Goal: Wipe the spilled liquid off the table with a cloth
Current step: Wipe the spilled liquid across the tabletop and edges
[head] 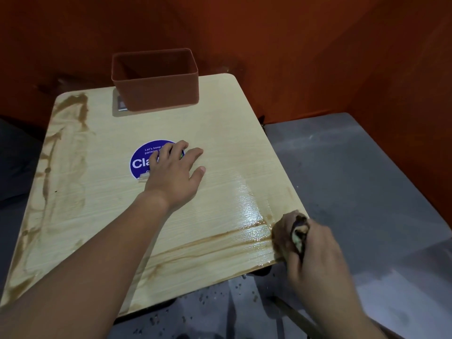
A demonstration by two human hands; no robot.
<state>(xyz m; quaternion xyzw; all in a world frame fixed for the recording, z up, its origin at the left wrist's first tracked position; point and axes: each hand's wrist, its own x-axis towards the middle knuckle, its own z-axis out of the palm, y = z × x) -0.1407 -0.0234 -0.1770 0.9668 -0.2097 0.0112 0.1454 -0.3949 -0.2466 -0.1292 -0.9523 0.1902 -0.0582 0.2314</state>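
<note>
A light wooden table [102, 192] carries brown spilled liquid: streaks [61, 133] run down its left side, and a wet brown band [220, 243] crosses the near right part. My right hand [315, 250] grips a soaked brown cloth [283, 231] at the table's right edge, at the end of that band. My left hand [176, 172] rests flat on the table with fingers spread, partly covering a round blue sticker [144, 160].
A brown rectangular bin [156, 79] stands at the far edge of the table, over a small grey object [121, 104]. Orange walls close in behind and to the right. The grey floor [354, 179] lies to the right, with dark droplets [220, 297] below the near edge.
</note>
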